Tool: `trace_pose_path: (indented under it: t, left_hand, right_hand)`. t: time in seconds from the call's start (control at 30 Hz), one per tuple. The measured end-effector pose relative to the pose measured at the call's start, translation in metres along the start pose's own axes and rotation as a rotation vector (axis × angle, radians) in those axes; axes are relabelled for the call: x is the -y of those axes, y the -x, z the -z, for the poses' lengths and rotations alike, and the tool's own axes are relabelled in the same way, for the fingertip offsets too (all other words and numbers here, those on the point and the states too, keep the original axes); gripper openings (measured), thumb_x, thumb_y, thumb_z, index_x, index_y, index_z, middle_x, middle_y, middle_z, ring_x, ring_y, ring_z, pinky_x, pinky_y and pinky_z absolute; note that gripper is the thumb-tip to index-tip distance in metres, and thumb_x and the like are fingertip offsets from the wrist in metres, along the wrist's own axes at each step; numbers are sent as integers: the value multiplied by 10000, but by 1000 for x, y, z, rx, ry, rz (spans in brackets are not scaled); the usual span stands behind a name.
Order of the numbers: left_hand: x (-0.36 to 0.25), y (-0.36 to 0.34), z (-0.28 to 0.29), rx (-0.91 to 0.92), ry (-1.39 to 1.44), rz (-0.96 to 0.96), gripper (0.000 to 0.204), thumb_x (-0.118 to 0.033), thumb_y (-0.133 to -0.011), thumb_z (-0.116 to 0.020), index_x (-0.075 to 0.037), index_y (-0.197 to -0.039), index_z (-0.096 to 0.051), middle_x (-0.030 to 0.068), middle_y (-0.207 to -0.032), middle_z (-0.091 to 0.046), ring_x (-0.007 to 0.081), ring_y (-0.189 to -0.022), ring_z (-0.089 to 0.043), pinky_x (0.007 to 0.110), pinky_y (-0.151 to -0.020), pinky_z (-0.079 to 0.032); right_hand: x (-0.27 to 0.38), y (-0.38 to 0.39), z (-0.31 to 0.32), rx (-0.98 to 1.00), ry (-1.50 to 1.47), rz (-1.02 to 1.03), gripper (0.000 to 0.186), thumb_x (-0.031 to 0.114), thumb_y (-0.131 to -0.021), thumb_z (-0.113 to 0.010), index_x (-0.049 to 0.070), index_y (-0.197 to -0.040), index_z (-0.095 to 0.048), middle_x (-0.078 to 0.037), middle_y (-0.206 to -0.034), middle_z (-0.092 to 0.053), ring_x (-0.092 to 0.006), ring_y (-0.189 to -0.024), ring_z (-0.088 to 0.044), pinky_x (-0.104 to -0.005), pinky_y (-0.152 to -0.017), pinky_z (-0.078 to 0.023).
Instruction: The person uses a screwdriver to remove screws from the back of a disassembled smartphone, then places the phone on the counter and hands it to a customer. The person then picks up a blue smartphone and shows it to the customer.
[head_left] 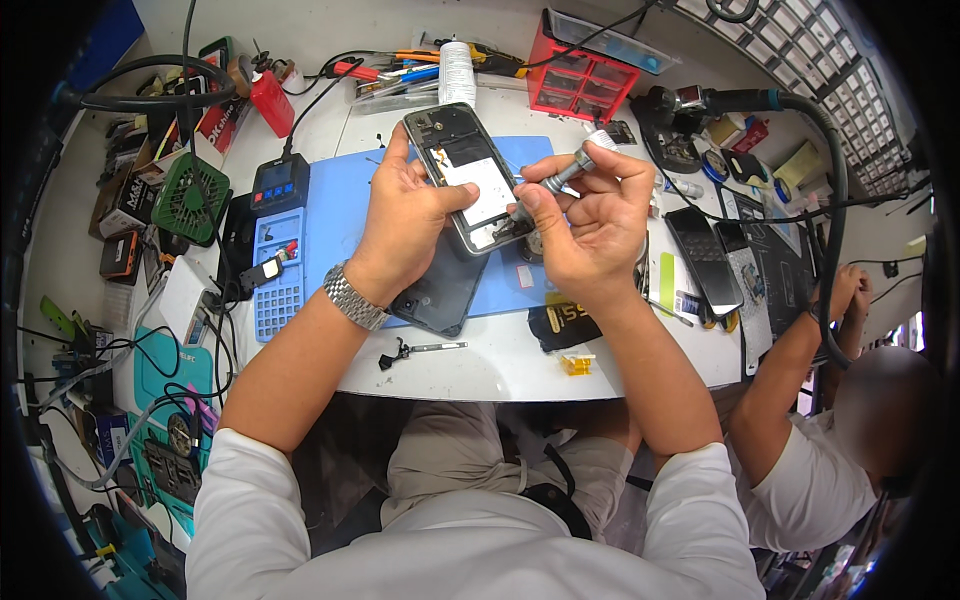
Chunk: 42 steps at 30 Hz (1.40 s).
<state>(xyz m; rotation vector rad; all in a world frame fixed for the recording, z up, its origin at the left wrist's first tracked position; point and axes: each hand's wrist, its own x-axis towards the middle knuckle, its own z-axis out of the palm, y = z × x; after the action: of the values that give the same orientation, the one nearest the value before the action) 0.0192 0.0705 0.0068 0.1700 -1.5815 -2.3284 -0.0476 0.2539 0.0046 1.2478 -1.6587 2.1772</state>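
Note:
My left hand [398, 225] grips an opened smartphone [482, 195], fingers round its left edge and thumb on the white part inside. The phone is tilted, with its inner side showing. In my right hand [602, 225] is a slim grey glue tube [566, 173], pinched between thumb and fingers. The tube's lower end points at the phone's right edge; whether it touches I cannot tell. Below the phone, a dark phone back panel [440, 300] lies partly on the blue mat [335, 215], half covered by my left hand.
A bracket-like small part [420, 350], a black pouch [563, 325] and a yellow clip [577, 366] lie near the front edge. A red drawer box [580, 85] stands at the back. Dark phones [703, 260] lie right, near another person's arm [780, 390]. Left is a green fan [187, 198].

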Motion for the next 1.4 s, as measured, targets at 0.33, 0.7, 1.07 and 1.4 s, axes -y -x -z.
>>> trace_pose_path:
  t: [0.33, 0.7, 1.07, 1.4]
  left_hand:
    - [0, 1, -1, -11, 28, -6, 863, 152, -863, -712, 0, -1584, -264, 188, -1253, -704, 266, -1091, -766, 383, -909, -665]
    - [-1, 1, -2, -19, 34, -18, 740, 174, -849, -703, -1, -1481, -361, 168, -1200, -697, 259, -1033, -774, 353, -833, -683]
    - [5, -2, 2, -33, 14, -23, 816, 160, -844, -712, 26, -1535, -299, 163, -1186, -699, 249, -1005, -777, 326, -775, -673]
    - [2, -1, 1, -4, 31, -42, 821, 155, -853, -704, 19, -1547, -289, 172, -1208, -699, 257, -1025, -774, 346, -806, -675]
  right_hand:
    - [0, 1, 0, 9, 1, 1, 586, -128, -925, -735, 6, -1339, -342, -206, -1147, -647, -223, -1073, -705, -334, -880, -665]
    - [-3, 2, 2, 63, 30, 132, 586, -149, -933, -717, 27, -1351, -345, -204, -1167, -647, -219, -1076, -723, -307, -866, -613]
    - [-3, 4, 2, 107, 34, 162, 570, -148, -939, -708, 31, -1347, -352, -200, -1162, -653, -217, -1073, -727, -301, -859, -600]
    - [-5, 5, 1, 102, 32, 168, 571, -143, -936, -719, 29, -1344, -358, -191, -1162, -642, -220, -1069, -733, -299, -846, -607]
